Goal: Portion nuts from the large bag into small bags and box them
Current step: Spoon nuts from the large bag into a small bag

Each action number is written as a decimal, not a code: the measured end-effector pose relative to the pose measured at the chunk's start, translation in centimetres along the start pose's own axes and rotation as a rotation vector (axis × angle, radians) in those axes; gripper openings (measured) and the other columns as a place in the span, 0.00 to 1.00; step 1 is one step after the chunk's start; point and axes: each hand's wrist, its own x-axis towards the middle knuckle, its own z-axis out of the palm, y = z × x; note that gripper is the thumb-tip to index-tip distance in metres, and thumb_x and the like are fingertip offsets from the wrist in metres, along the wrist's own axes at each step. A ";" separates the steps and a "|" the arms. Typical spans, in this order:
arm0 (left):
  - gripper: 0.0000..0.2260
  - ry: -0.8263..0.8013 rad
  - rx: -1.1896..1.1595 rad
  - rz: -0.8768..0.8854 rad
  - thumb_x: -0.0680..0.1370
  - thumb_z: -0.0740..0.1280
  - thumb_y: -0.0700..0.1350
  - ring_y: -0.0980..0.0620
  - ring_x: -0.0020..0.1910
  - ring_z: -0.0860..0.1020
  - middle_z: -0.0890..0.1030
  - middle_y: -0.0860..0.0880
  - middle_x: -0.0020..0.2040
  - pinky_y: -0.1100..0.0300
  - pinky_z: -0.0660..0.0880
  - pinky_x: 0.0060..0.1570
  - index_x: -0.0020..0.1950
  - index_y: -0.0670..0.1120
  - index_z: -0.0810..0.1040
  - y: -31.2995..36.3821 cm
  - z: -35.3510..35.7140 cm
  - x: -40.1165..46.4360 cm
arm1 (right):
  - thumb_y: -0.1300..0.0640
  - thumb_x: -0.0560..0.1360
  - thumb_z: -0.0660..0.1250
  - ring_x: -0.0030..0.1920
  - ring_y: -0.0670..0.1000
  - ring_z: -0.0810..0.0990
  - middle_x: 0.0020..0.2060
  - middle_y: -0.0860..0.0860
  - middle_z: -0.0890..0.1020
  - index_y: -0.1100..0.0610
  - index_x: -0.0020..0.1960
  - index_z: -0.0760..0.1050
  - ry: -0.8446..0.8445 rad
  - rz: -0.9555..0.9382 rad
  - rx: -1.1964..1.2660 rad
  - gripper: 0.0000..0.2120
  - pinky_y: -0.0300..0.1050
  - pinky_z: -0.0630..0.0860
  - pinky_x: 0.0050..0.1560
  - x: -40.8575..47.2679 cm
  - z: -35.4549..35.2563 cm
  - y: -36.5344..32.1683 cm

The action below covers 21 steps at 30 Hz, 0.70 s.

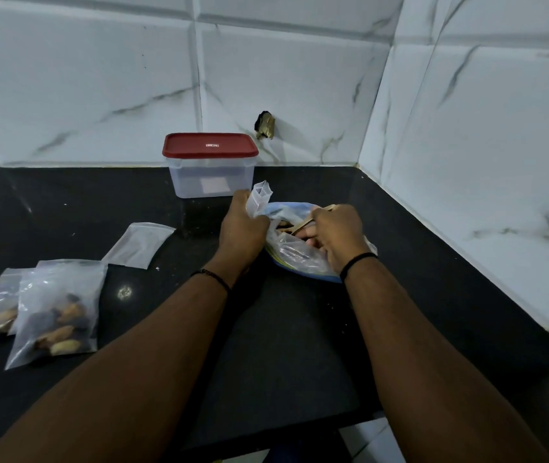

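Scooping nuts, large bag (pixel 294 253) to small bag (pixel 259 198).
My left hand (pixel 241 228) pinches the limp, slippery small bag's mouth; right hand (pixel 334 237) grips a stiff scoop (pixel 303 224).

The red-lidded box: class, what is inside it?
Through the clear wall of the red-lidded box no nut bags show, only a pale label; the lid hides any view from above.

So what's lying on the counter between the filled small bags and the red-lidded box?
One empty small bag lies flat between the filled bags and the box, seen in the head view.
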 end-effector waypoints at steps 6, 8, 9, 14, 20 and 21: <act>0.15 0.007 -0.111 0.031 0.78 0.67 0.36 0.51 0.53 0.81 0.79 0.49 0.56 0.54 0.81 0.50 0.62 0.48 0.73 0.1 0.1 -0.6 | 0.56 0.83 0.59 0.18 0.47 0.71 0.33 0.60 0.84 0.63 0.40 0.75 0.002 0.015 0.089 0.16 0.34 0.62 0.19 -1.1 -1.4 -0.6; 0.16 0.005 -0.115 0.042 0.76 0.68 0.37 0.49 0.54 0.81 0.80 0.47 0.56 0.49 0.81 0.53 0.62 0.48 0.74 0.1 0.0 -0.7 | 0.56 0.83 0.59 0.17 0.46 0.71 0.30 0.58 0.83 0.63 0.39 0.74 0.036 -0.008 0.117 0.17 0.33 0.62 0.18 -1.2 -1.9 -0.9; 0.16 0.000 -0.116 0.048 0.76 0.69 0.37 0.48 0.54 0.81 0.80 0.47 0.56 0.47 0.81 0.54 0.62 0.48 0.74 0.2 0.0 -0.7 | 0.56 0.83 0.59 0.17 0.46 0.72 0.30 0.58 0.83 0.62 0.40 0.74 0.064 -0.021 0.113 0.16 0.34 0.63 0.18 -1.3 -2.1 -1.1; 0.19 0.012 -0.101 0.093 0.74 0.75 0.40 0.52 0.56 0.78 0.77 0.50 0.57 0.51 0.79 0.56 0.59 0.51 0.71 0.2 -0.1 -0.7 | 0.59 0.81 0.58 0.16 0.46 0.71 0.26 0.56 0.83 0.61 0.42 0.73 0.129 -0.056 0.207 0.11 0.34 0.61 0.19 -1.9 -3.3 -2.8; 0.18 0.085 0.028 0.214 0.73 0.76 0.48 0.53 0.55 0.75 0.76 0.51 0.57 0.56 0.76 0.51 0.57 0.51 0.71 0.3 -0.5 -0.8 | 0.60 0.80 0.59 0.18 0.48 0.71 0.26 0.56 0.83 0.60 0.44 0.73 0.105 -0.132 0.240 0.08 0.33 0.59 0.20 -3.0 -4.2 -5.5; 0.18 0.081 0.047 0.226 0.73 0.76 0.49 0.52 0.55 0.76 0.76 0.50 0.57 0.54 0.77 0.51 0.57 0.50 0.71 0.4 -0.6 -0.8 | 0.60 0.80 0.59 0.18 0.48 0.71 0.27 0.57 0.83 0.60 0.45 0.73 0.104 -0.153 0.231 0.07 0.33 0.59 0.20 -3.2 -4.1 -6.2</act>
